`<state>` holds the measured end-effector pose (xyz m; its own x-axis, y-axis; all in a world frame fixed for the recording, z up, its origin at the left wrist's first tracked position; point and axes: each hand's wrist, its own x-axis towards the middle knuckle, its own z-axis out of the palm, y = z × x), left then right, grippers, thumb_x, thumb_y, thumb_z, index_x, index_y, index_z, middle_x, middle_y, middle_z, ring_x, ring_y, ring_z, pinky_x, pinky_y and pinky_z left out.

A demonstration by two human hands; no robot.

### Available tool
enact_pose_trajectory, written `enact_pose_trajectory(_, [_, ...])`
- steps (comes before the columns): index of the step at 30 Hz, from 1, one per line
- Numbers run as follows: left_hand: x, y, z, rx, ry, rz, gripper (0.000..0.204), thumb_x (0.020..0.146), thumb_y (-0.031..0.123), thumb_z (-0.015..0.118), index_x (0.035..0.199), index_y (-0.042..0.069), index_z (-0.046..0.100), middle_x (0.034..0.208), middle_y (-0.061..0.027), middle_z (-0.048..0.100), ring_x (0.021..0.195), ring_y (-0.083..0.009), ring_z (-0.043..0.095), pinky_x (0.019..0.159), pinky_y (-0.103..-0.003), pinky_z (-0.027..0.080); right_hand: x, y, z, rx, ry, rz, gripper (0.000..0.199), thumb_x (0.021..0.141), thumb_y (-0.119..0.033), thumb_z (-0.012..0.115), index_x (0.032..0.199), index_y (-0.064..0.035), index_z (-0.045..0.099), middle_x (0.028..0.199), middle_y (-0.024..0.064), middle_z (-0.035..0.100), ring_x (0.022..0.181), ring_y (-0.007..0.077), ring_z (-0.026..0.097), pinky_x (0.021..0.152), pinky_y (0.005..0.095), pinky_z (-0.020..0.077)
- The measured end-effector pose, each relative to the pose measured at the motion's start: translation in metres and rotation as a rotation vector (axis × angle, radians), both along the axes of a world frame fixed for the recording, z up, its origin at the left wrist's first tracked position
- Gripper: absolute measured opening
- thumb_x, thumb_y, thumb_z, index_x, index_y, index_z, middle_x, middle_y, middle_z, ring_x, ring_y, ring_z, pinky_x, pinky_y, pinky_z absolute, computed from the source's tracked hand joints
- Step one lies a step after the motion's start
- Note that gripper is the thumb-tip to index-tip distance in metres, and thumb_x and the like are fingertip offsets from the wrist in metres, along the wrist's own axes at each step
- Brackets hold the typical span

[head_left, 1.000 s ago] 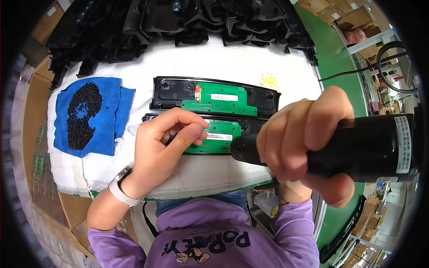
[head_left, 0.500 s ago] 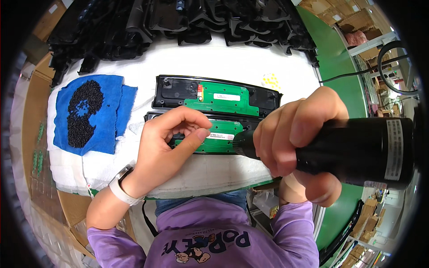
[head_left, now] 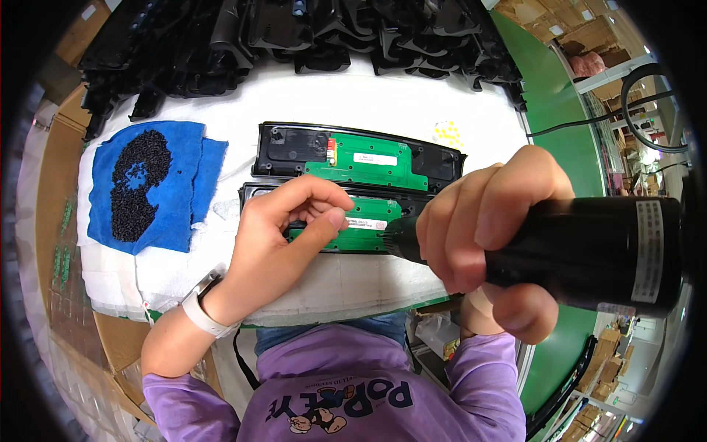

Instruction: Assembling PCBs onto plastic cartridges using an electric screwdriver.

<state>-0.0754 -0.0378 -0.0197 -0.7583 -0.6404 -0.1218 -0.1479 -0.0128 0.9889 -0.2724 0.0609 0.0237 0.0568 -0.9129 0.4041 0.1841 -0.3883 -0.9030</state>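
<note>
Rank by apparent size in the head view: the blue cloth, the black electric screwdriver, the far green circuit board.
1. black electric screwdriver, though it is nearest the camera, so its rank is unsure
2. blue cloth
3. far green circuit board

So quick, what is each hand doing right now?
Left hand: fingers pinched, resting on the nearer black panel with the green board.
Right hand: closed around the black electric screwdriver.

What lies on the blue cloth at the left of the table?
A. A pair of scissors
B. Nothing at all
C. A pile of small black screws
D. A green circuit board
C: a heap of small black screws covers the blue cloth.
</note>
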Motion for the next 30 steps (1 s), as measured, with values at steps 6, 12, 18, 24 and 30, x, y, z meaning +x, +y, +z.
enact_pose_trajectory(6, [0.003, -0.001, -0.001, -0.003, 0.001, -0.003, 0.011, 0.086, 0.002, 0.057, 0.096, -0.001, 0.059, 0.082, -0.0016, 0.061, 0.074, -0.0056, 0.056, 0.069, -0.019, 0.044, -0.003, 0.000, 0.002, 0.081, 0.018, -0.032, 0.041, 0.068, -0.015, 0.073, 0.093, -0.0050, 0.043, 0.067, 0.0047, 0.055, 0.049, 0.0159, 0.053, 0.044, 0.0274, 0.0401])
enact_pose_trajectory(12, [0.002, 0.000, -0.003, -0.014, -0.006, -0.014, 0.011, 0.085, 0.002, 0.058, 0.096, 0.000, 0.059, 0.080, -0.0013, 0.062, 0.073, -0.0050, 0.055, 0.068, -0.020, 0.043, 0.004, -0.002, 0.001, 0.087, -0.012, 0.024, 0.034, 0.064, -0.009, 0.075, 0.081, -0.0017, 0.047, 0.062, 0.0075, 0.056, 0.048, 0.0164, 0.051, 0.041, 0.0265, 0.0384])
enact_pose_trajectory(18, [0.002, 0.000, -0.006, -0.024, -0.017, 0.006, 0.010, 0.085, 0.002, 0.057, 0.095, 0.000, 0.059, 0.078, -0.0013, 0.061, 0.071, -0.0053, 0.055, 0.067, -0.020, 0.044, 0.009, -0.004, -0.003, 0.039, 0.019, -0.002, 0.034, 0.070, -0.011, 0.075, 0.085, -0.0008, 0.046, 0.062, 0.0074, 0.055, 0.047, 0.0137, 0.047, 0.041, 0.0248, 0.0372])
enact_pose_trajectory(24, [0.003, -0.001, -0.004, 0.017, -0.009, -0.012, 0.010, 0.088, 0.004, 0.054, 0.095, 0.000, 0.058, 0.076, -0.0017, 0.060, 0.070, -0.0065, 0.056, 0.065, -0.020, 0.046, 0.011, 0.000, -0.004, 0.011, -0.024, -0.081, 0.036, 0.073, -0.016, 0.073, 0.092, -0.0019, 0.045, 0.063, 0.0063, 0.054, 0.045, 0.0129, 0.046, 0.042, 0.0259, 0.0382])
enact_pose_trajectory(30, [0.005, -0.001, 0.000, 0.063, 0.046, -0.010, 0.011, 0.086, 0.001, 0.055, 0.097, -0.001, 0.058, 0.078, -0.0038, 0.062, 0.073, -0.0080, 0.059, 0.069, -0.021, 0.048, 0.006, -0.015, -0.021, -0.197, -0.399, -0.110, 0.040, 0.081, -0.036, 0.062, 0.101, -0.0059, 0.045, 0.061, -0.0015, 0.048, 0.047, 0.0108, 0.048, 0.052, 0.0274, 0.0418])
